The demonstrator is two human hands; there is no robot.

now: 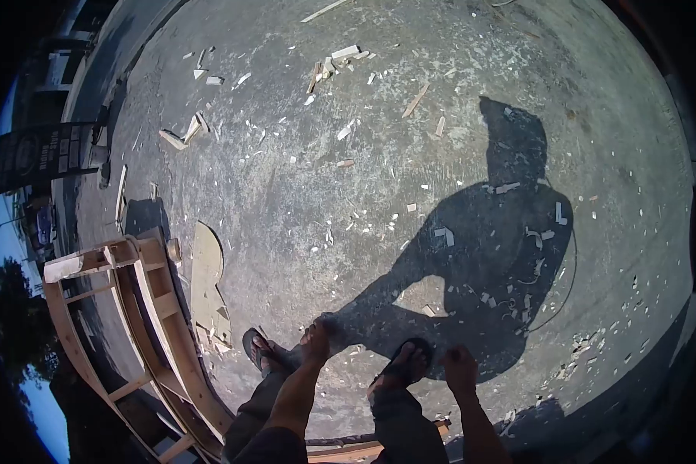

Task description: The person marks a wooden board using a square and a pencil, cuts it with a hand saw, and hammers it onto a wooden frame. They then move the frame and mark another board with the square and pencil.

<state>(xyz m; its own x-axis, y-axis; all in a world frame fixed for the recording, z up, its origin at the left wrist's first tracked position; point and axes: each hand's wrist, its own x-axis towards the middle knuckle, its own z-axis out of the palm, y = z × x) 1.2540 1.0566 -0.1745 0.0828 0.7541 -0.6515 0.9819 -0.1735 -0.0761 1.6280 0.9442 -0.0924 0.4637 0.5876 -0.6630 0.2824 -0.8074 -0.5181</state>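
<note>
My left hand is held low in front of me, above the concrete floor and beside my sandalled left foot. Its fingers look curled, and whatever they may hold cannot be made out. To the right, my right hand hangs near my other sandalled foot, with its fingers bent together over my shadow. Nothing in it is distinguishable.
A curved wooden frame stands at the lower left, beside a flat cut board. Wood offcuts and chips are scattered over the floor. A dark sign is at the far left. A wooden piece lies behind my legs.
</note>
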